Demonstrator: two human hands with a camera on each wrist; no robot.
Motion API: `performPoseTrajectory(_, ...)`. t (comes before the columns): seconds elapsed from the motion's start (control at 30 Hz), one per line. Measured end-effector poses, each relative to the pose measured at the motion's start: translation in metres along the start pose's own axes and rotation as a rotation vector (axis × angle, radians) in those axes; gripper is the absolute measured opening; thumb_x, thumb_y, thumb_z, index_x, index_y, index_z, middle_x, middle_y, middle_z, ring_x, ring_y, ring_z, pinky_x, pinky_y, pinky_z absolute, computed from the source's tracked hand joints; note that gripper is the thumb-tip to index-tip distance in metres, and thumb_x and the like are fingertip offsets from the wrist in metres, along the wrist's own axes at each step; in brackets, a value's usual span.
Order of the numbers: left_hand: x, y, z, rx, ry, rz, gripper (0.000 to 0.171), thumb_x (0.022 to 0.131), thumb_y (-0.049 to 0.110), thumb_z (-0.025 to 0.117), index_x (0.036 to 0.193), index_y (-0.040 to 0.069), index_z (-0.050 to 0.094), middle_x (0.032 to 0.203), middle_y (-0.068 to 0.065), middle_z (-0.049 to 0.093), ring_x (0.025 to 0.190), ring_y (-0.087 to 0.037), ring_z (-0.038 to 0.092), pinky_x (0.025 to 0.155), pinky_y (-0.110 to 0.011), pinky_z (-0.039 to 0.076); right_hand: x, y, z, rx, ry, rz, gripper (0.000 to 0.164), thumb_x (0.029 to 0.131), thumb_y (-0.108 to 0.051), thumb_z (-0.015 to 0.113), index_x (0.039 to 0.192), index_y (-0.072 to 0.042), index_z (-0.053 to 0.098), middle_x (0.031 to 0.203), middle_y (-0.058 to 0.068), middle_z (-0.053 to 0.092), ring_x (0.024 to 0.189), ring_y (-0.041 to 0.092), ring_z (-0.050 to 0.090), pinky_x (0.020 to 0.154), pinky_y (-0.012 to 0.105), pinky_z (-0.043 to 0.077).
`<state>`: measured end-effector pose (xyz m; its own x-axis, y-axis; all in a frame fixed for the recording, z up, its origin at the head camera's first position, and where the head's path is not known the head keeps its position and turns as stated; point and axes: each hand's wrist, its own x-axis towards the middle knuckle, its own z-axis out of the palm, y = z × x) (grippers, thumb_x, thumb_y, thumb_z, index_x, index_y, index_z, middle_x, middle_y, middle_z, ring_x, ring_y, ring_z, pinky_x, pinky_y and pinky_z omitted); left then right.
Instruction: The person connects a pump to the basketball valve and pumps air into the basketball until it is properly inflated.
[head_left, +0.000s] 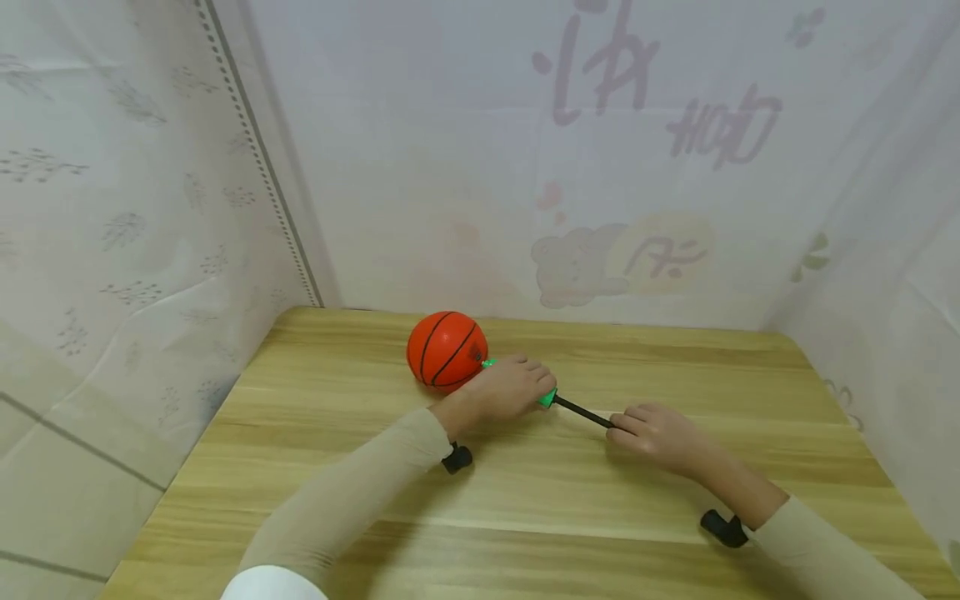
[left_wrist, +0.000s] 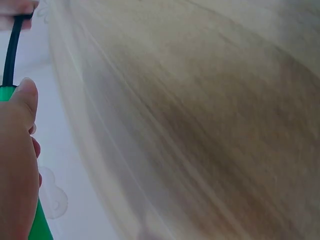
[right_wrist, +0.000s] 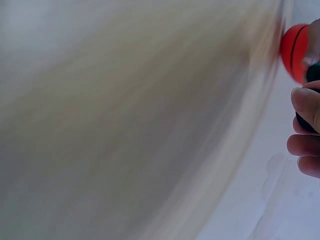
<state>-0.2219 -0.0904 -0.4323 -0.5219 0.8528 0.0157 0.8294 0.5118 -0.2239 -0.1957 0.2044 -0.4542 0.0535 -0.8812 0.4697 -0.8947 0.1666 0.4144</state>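
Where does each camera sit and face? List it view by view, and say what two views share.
Head: on the head, looking forward and down at the table, ball, pump; both forearms, left hand and right hand show.
Left wrist: at the left hand, looking along the blurred table past the green pump; thumb and fingers show at the left edge.
Right wrist: at the right hand, looking across the table toward the ball; fingertips show at the right edge.
Shared: head and right wrist both show the ball.
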Motion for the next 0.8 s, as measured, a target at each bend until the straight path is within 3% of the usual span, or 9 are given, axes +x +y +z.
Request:
performPoseTrajectory(0.17, 0.001, 0.001, 0.001, 0.009, 0.009, -0.002, 0.029, 0.104, 0.040, 0.056, 0.117, 0.014, 0.057, 0.113, 0.005, 0.064, 0.112, -0.012, 0.059, 0.100, -0.028, 0.043, -0.010, -0.003, -0.005, -0.008, -0.052, 0.012, 0.047, 0.113, -0.010, 0.022, 0.092, -0.008, 0.064, 0.088, 0.004, 0.070, 0.069, 0.015, 0.062, 0.060, 0.026, 0.053)
performPoseTrajectory(0.3, 0.003, 0.002, 0.002, 0.022, 0.007, 0.006, 0.029, 0.104, 0.041, 0.056, 0.115, 0.014, 0.056, 0.110, 0.005, 0.062, 0.106, -0.011, 0.058, 0.095, -0.027, 0.044, 0.007, 0.000, 0.002, 0.013, -0.072, 0.012, 0.048, 0.113, -0.010, 0.023, 0.093, -0.007, 0.066, 0.088, 0.004, 0.070, 0.070, 0.014, 0.061, 0.061, 0.025, 0.053)
performPoseTrajectory(0.6, -0.002, 0.007, -0.003, 0.095, -0.001, -0.006, 0.026, 0.106, 0.038, 0.054, 0.117, 0.015, 0.057, 0.111, 0.005, 0.061, 0.105, -0.011, 0.056, 0.093, -0.026, 0.043, 0.049, 0.007, 0.026, -0.029, -0.030, 0.013, 0.051, 0.113, -0.007, 0.020, 0.091, -0.008, 0.066, 0.085, 0.002, 0.069, 0.065, 0.011, 0.057, 0.059, 0.019, 0.048)
performPoseTrajectory(0.8, -0.007, 0.009, -0.001, 0.084, 0.030, 0.012, 0.026, 0.105, 0.039, 0.055, 0.116, 0.016, 0.058, 0.111, 0.007, 0.062, 0.104, -0.010, 0.056, 0.092, -0.025, 0.043, 0.041, 0.000, 0.021, -0.028, 0.008, 0.009, 0.046, 0.113, -0.007, 0.025, 0.090, -0.008, 0.065, 0.085, 0.002, 0.069, 0.063, 0.011, 0.056, 0.058, 0.020, 0.048)
